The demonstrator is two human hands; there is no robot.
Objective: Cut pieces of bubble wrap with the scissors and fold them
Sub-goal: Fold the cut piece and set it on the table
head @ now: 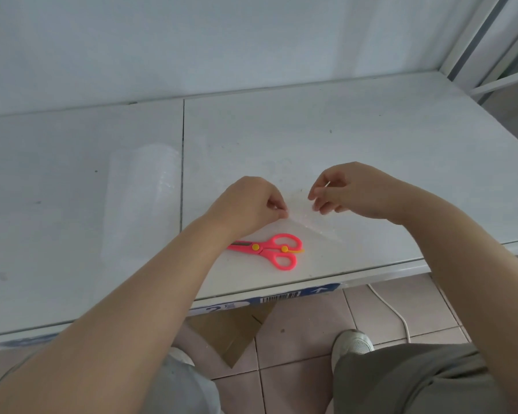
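One clear bubble wrap [307, 224] (triangular)

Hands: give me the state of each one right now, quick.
Left hand: fingers curled, pinching the left edge of the bubble wrap piece.
Right hand: fingers curled, pinching the right edge of the same piece.

The left hand [251, 201] and right hand [352, 189] each pinch an edge of the clear bubble wrap piece [314, 227] with curled fingers, holding it just above the white table [371, 130]. The pink scissors [269, 249] lie flat and closed on the table, just in front of the left hand, blades pointing left. A bubble wrap roll [145, 186] lies to the left, apart from the hands. Below the table edge, a cardboard sheet [237, 333], a white cable [395, 312] and a shoe [353, 343] rest on the tiled floor.
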